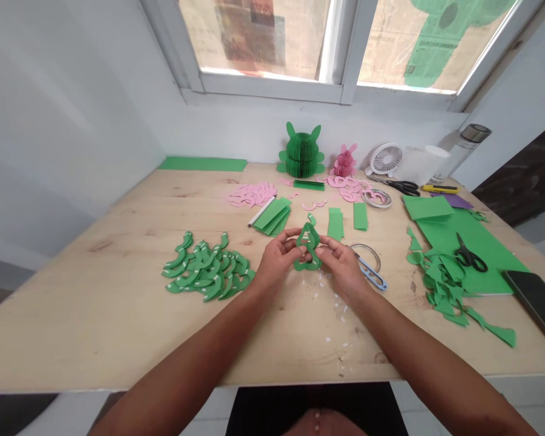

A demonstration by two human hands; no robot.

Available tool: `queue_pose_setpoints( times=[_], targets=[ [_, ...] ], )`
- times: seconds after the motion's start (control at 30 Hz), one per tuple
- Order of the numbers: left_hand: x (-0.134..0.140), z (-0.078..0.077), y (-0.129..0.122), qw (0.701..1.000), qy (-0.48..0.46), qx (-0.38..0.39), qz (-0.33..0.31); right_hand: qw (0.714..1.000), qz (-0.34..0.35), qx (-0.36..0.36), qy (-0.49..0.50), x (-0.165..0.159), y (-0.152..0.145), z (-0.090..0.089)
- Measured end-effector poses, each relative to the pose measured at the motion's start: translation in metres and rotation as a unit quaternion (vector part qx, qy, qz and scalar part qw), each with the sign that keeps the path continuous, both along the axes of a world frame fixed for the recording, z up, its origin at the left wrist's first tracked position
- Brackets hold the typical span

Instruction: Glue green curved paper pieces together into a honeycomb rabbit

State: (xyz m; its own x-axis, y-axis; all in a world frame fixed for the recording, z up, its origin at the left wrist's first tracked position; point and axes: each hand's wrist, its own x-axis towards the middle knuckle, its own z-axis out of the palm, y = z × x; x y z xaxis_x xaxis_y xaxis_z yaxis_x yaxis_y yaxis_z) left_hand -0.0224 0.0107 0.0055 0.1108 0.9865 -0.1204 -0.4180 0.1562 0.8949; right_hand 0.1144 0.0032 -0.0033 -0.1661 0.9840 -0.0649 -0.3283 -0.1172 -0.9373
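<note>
Both of my hands hold a green paper cutout [317, 237] above the table's middle. It is folded, with curved layers spread apart and white strips on them. My left hand [282, 254] pinches its left side between thumb and fingers, and my right hand [338, 259] pinches the right side. Left of my left hand lies a heap of curved green paper pieces [209, 269] with white strips. A single green curved piece [311, 218] rests just beyond the cutout. Beside my right hand are a blue cutter [372, 274] and a tape roll [376, 253].
Green paper scraps [445, 281], scissors [470, 254], green sheets [490, 245] and a phone [538, 303] lie at right. Pink cutouts [252, 194], folded green strips [275, 216], a green honeycomb paper figure [302, 151], a pink one [344, 162] and a fan [386, 158] stand farther back.
</note>
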Motion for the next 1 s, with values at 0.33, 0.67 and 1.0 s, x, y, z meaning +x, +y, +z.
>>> queue_pose_setpoints(
  times=[0.33,0.67,1.0],
  targets=[
    [0.0016,-0.0011,-0.0023,0.999,0.009,-0.007,0.032,1.0,0.017,0.006,-0.003,0.0009,-0.0011,-0.0002],
    [0.0025,0.0,-0.0035,0.997,0.05,0.01,0.052,0.995,-0.041,0.034,-0.084,0.0031,0.0016,-0.005],
    [0.004,0.0026,-0.0055,0.995,0.093,-0.008,0.026,0.989,-0.056,0.024,-0.134,0.0026,0.0013,0.0013]
  ],
)
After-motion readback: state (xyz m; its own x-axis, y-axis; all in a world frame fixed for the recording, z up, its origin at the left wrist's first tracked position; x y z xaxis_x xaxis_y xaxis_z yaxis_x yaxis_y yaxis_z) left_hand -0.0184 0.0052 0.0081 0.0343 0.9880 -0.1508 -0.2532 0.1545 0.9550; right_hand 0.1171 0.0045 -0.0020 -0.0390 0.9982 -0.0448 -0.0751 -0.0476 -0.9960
